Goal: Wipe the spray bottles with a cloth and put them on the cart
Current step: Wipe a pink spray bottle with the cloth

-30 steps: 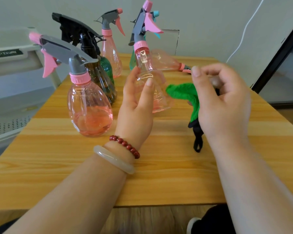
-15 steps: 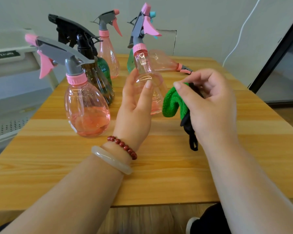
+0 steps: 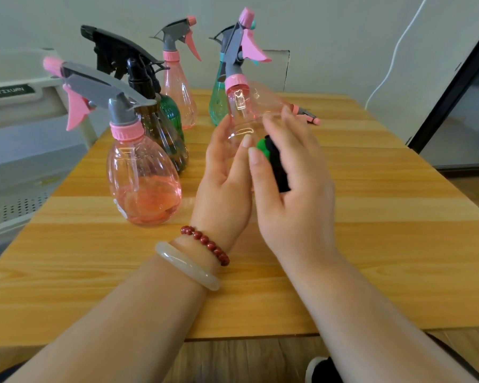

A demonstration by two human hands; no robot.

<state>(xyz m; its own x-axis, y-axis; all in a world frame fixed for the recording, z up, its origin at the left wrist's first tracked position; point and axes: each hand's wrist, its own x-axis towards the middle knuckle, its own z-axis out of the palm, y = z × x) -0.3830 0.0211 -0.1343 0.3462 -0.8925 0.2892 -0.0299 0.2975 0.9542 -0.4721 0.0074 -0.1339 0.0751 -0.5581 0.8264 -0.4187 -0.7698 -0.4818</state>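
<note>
My left hand (image 3: 223, 186) grips a clear pink spray bottle (image 3: 239, 111) with a grey and pink trigger, held upright above the wooden table (image 3: 371, 217). My right hand (image 3: 293, 189) holds a green and black cloth (image 3: 274, 161) and presses it against the bottle's right side. Only a small part of the cloth shows between the fingers. The bottle's lower body is hidden behind both hands.
A round pink bottle (image 3: 141, 178) with liquid stands at the left. Behind it are a dark bottle (image 3: 161, 128), a green one (image 3: 172, 111), a tall pink one (image 3: 177, 87) and a teal one (image 3: 217, 103). Another pink bottle (image 3: 302, 111) lies on its side. A grey cart (image 3: 17, 139) stands beside the table's left edge.
My right hand has swung left with the cloth and now lies against the bottle. The cloth, earlier hanging free, is mostly covered by my fingers.
</note>
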